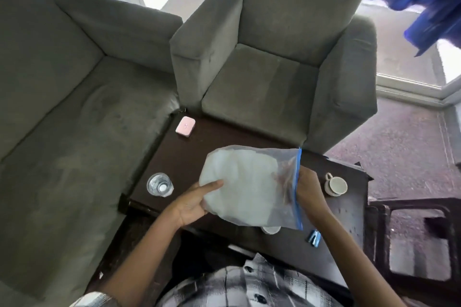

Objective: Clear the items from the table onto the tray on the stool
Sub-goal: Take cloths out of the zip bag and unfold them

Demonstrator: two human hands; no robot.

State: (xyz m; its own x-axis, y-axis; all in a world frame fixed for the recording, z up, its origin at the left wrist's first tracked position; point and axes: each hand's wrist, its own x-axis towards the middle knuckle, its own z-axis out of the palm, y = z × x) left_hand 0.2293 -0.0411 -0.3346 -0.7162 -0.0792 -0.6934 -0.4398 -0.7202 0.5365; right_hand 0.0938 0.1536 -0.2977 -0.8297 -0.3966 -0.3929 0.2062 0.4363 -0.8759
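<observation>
Aloft, left grip [197, 203] and right grip [307, 188] clasp a clear, blue-zipped bag [245, 179], white inside.

Both hands holding a zip bag [249, 184] above the dark table [199, 142], left hand [193, 203] under it, right hand [308, 187] pinching its blue zip edge, glass [159, 184], cup [336, 184], pink case [185, 126] on the table

One zip bag [244, 182], one glass [160, 184], one pink case [185, 126], one cup [336, 185], one blue stapler [313, 238], perhaps one half-hidden bowl [270, 230].
</observation>
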